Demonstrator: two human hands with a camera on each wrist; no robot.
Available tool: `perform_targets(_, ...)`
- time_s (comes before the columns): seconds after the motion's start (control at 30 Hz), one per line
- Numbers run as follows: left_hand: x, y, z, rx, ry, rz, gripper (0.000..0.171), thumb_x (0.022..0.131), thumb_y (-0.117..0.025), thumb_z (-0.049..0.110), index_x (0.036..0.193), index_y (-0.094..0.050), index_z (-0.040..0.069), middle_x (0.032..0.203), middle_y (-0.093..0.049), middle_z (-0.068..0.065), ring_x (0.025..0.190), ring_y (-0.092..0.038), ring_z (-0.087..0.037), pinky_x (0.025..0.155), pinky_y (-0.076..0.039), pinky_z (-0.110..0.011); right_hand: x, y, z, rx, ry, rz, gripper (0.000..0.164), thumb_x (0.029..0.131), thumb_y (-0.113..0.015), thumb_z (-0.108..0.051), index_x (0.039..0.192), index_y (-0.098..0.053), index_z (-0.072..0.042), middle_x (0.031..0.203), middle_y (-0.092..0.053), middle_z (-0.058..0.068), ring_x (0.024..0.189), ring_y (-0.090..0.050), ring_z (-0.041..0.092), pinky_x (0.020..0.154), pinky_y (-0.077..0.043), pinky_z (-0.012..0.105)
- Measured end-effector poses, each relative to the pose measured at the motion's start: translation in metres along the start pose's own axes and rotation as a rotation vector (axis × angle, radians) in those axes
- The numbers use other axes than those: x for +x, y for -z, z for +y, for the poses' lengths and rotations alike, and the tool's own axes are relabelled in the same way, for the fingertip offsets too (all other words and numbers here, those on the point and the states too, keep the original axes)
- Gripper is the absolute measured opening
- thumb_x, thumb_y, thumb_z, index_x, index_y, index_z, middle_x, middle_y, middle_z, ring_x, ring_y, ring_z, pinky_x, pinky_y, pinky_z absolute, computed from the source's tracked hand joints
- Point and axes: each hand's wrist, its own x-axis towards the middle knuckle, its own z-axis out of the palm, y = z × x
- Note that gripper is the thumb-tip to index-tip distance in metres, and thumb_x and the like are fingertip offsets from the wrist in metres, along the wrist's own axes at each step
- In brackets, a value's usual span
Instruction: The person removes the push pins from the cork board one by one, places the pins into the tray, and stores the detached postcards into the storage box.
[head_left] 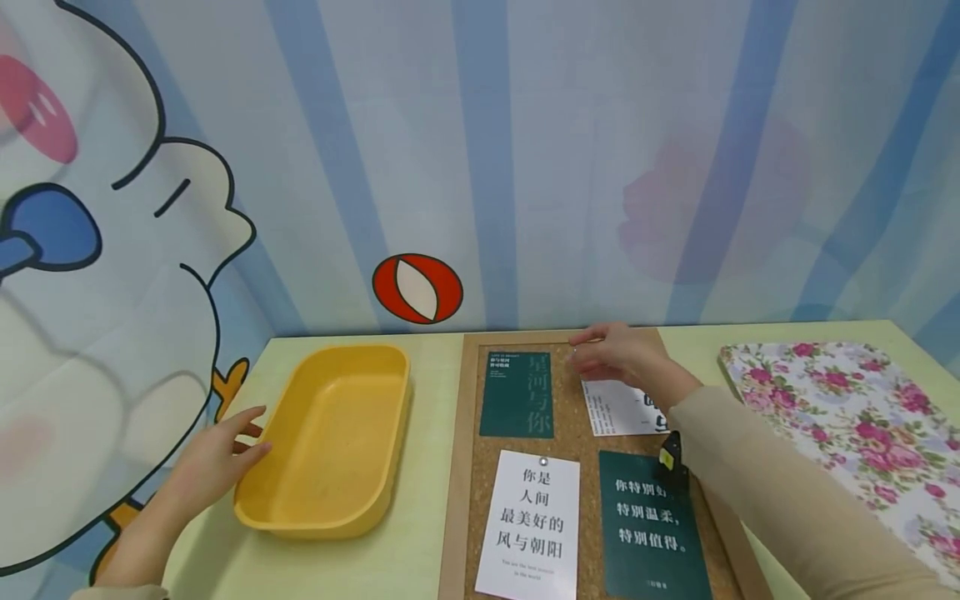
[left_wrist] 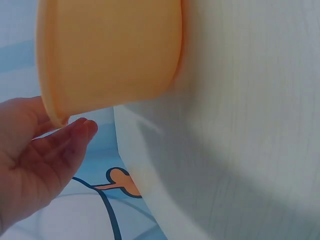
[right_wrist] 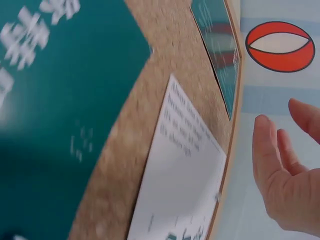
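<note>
The right hand (head_left: 617, 357), fingers relaxed and parted, holds nothing visible over the top edge of the upper white card (head_left: 618, 410), apparently keeping it uncreased, while the left hand (head_left: 213, 460) lies loose at the yellow tray (head_left: 330, 527)'s rim, perhaps to steady it. Nearer the body than the right hand, a pin (head_left: 543, 462) presumably fixes the lower white card (head_left: 528, 533) to the corkboard (head_left: 590, 512); farther off, rightward, lies a floral mat (head_left: 840, 417).

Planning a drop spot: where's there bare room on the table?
Bare table: strip between yellow tray and corkboard; smaller patch between corkboard and floral mat, beyond the right sleeve. The tray's inside looks bare too. Crowded: corkboard, holding four cards, with that sleeve across its right edge.
</note>
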Motion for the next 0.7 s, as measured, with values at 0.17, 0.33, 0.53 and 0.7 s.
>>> perform_targets(0.17, 0.001, 0.0, 0.0, -0.004, 0.024, -0.005, 0.047, 0.089, -0.06, 0.013, 0.125, -0.046, -0.015, 0.095, -0.064, -0.026, 0.079, -0.064, -0.035, 0.062, -0.052, -0.039, 0.004, -0.013, -0.002, 0.014, -0.061, 0.047, 0.045, 0.087, -0.062, -0.005, 0.127, -0.046, 0.008, 0.105, -0.059, 0.016, 0.083, -0.061, 0.024, 0.079, -0.052, 0.033)
perform_targets(0.33, 0.002, 0.0, 0.002, 0.009, 0.015, 0.014, 0.042, 0.087, -0.061, 0.01, 0.12, -0.051, -0.014, 0.087, -0.065, -0.021, 0.075, -0.064, -0.032, 0.059, -0.051, -0.037, 0.013, -0.026, -0.001, 0.035, -0.144, 0.116, 0.035, 0.083, -0.066, 0.0, 0.115, -0.054, 0.007, 0.088, -0.059, 0.01, 0.075, -0.058, 0.02, 0.072, -0.053, 0.031)
perform_targets(0.53, 0.002, -0.001, 0.002, 0.016, 0.017, 0.025, 0.041, 0.087, -0.062, 0.009, 0.119, -0.052, -0.014, 0.084, -0.065, -0.018, 0.075, -0.064, -0.03, 0.059, -0.051, -0.037, 0.022, -0.036, 0.002, 0.063, -0.216, 0.153, 0.027, 0.08, -0.068, 0.004, 0.104, -0.057, 0.004, 0.079, -0.06, 0.008, 0.073, -0.059, 0.019, 0.07, -0.054, 0.032)
perform_targets(0.7, 0.0, -0.002, 0.003, 0.008, 0.016, 0.017, 0.041, 0.087, -0.061, 0.009, 0.12, -0.051, -0.014, 0.084, -0.065, -0.017, 0.074, -0.064, -0.03, 0.059, -0.051, -0.037, 0.025, -0.044, 0.005, 0.023, -0.225, 0.212, 0.032, 0.078, -0.07, 0.003, 0.105, -0.054, 0.005, 0.078, -0.058, 0.008, 0.069, -0.058, 0.018, 0.066, -0.054, 0.029)
